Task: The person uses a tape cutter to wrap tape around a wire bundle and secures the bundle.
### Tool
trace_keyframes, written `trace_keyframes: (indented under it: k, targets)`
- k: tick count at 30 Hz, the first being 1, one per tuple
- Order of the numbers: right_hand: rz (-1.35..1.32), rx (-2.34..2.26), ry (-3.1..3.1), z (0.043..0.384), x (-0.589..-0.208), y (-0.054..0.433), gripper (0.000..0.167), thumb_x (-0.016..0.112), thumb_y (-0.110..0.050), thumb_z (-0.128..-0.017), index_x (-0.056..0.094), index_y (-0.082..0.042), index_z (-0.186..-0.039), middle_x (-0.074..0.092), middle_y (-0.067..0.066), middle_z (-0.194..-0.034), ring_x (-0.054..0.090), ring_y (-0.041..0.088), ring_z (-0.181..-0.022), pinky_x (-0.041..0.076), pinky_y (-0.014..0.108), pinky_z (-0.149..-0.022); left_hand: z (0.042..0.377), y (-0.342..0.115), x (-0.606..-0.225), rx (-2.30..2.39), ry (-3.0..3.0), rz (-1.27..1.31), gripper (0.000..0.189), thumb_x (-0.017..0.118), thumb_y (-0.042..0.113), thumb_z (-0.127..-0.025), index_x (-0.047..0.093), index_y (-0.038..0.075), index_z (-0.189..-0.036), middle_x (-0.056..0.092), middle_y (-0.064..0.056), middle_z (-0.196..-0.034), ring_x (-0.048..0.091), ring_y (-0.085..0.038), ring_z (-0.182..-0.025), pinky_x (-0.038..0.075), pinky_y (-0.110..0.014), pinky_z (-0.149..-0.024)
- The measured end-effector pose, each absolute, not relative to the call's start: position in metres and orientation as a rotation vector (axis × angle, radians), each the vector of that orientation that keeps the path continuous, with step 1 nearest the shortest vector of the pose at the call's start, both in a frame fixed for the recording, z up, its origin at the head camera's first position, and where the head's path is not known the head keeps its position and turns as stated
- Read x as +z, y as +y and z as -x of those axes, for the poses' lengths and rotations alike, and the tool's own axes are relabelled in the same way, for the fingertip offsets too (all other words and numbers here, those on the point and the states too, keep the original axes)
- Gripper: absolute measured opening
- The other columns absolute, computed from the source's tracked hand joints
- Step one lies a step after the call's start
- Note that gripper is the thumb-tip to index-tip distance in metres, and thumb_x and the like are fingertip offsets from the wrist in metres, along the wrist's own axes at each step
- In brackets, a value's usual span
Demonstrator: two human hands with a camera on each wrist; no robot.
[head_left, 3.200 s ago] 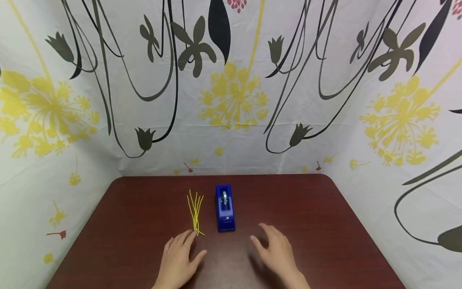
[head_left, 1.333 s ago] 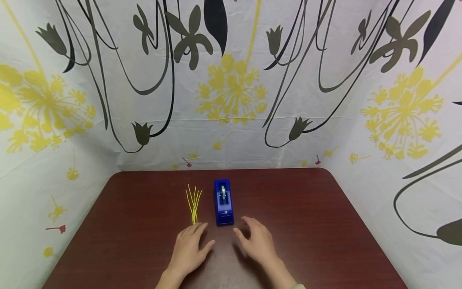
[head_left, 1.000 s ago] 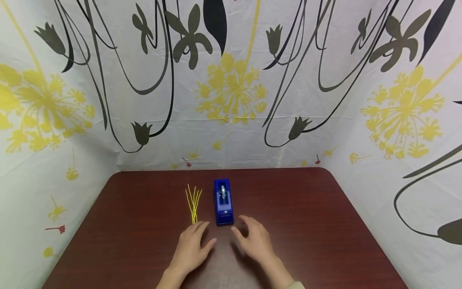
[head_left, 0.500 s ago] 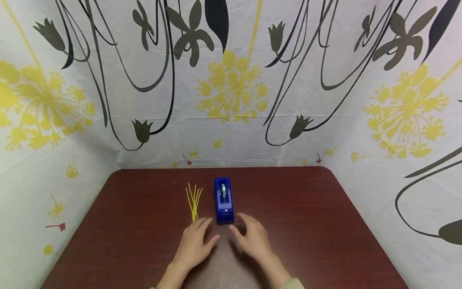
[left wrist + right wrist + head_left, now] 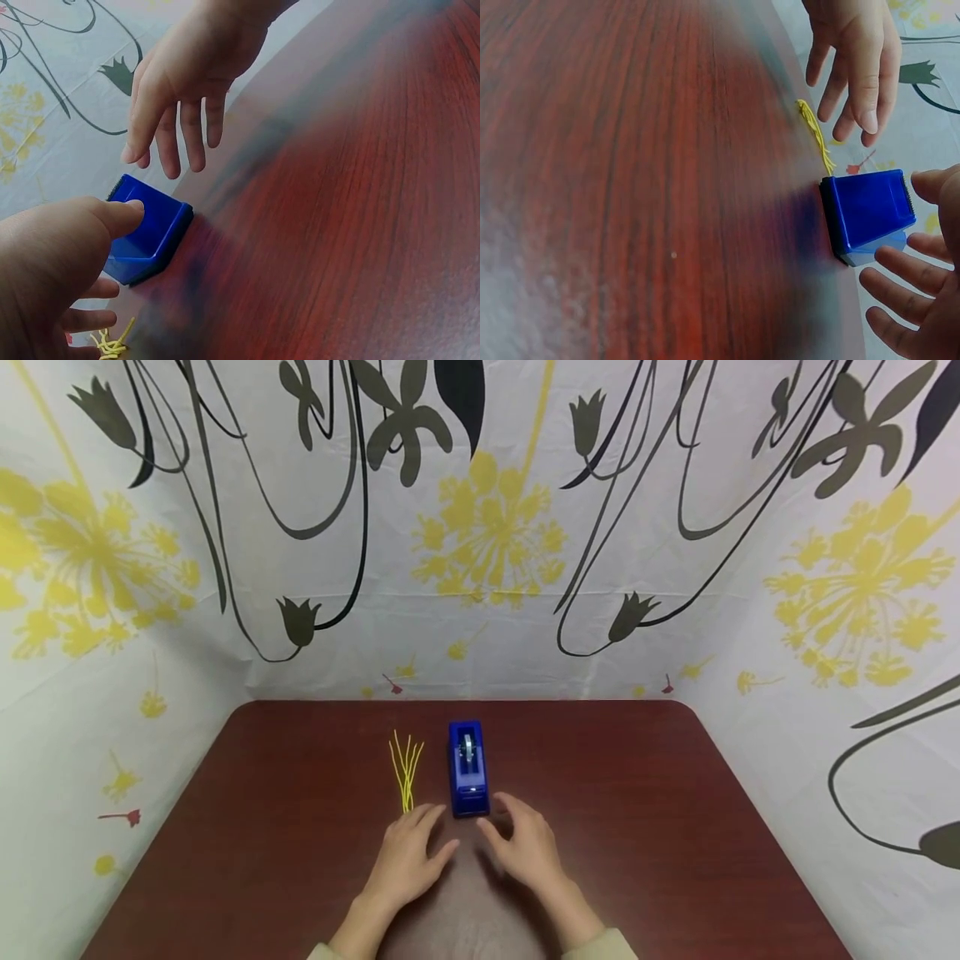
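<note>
A blue tape dispenser (image 5: 469, 777) with a toothed cutting edge stands upright on the table. To its left lies a loose bundle of thin yellow strings (image 5: 407, 768), fanned at the far end. My left hand (image 5: 408, 856) hovers just in front of the strings' near end, hiding part of it, with its fingers spread loosely and nothing in them. On the other side, my right hand (image 5: 525, 843) hangs near the dispenser's front right corner, thumb and fingers apart, gripping nothing. In the right wrist view the dispenser (image 5: 870, 210) sits beside the right hand's fingertips (image 5: 889, 259).
The dark red-brown wooden table (image 5: 637, 877) has rounded far corners. White cloth (image 5: 480, 660) printed with grey, black and yellow flowers hangs behind it and along both sides.
Both hands have come closer together and slightly forward, towards the dispenser's near end. The strings and the dispenser keep their places on the table, while the head view has tilted a little.
</note>
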State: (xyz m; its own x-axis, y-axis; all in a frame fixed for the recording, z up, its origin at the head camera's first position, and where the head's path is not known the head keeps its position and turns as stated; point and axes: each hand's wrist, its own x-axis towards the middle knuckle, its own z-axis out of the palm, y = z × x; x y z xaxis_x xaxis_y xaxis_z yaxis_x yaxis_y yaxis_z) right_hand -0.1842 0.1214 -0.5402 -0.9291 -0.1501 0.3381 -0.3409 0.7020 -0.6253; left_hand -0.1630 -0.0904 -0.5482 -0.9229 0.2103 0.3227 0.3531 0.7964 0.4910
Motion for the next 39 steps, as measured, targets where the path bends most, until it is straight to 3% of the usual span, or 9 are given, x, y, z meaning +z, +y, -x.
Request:
trace_keyframes:
  k: [18,39]
  targets:
    - [-0.408,1.126,-2.595,0.193,-0.54,0.117,0.046,0.076,-0.031,-0.091,0.066,-0.002,-0.124,0.074,0.01,-0.102,0.072,0.024,-0.094,0.056,0.047,-0.083,0.169,-0.09,-0.547,-0.829,-2.757,0.433,0.054,0.075,0.035,-0.092,0.062,0.004,-0.135,0.063,-0.015,-0.13,0.057,-0.035,-0.124,0.044,-0.061,-0.099]
    - [-0.423,1.07,-2.618,0.198,-0.536,0.113,0.049,0.075,-0.034,-0.093,0.064,-0.001,-0.128,0.071,0.012,-0.109,0.069,0.028,-0.1,0.054,0.048,-0.084,0.176,-0.084,-0.542,-0.83,-2.751,0.456,0.054,0.074,0.036,-0.093,0.061,0.006,-0.137,0.062,-0.014,-0.133,0.056,-0.034,-0.127,0.043,-0.06,-0.101]
